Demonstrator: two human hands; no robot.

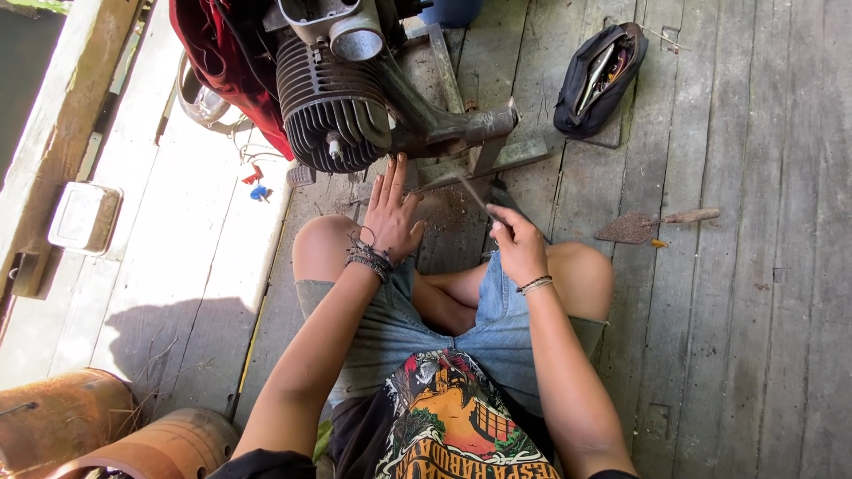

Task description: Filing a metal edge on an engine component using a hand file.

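Observation:
I sit cross-legged on a wooden plank floor in front of a motorcycle engine [333, 98] with dark cooling fins and a rusty exhaust pipe [457, 129]. My left hand [390, 213] is open, fingers stretched up toward the underside of the finned cylinder, fingertips close to it. My right hand [515, 244] is closed on a thin metal rod-like tool [475, 197] that points up and left toward the exhaust and the stand beneath it. Both wrists wear bracelets.
An open black tool pouch [596, 80] lies at the upper right. A rusty trowel [652, 224] with a wooden handle lies right of my knee. A small metal tin [84, 217] sits at the left, rusty cylinders [106, 435] at the lower left, red cloth [222, 62] beside the engine.

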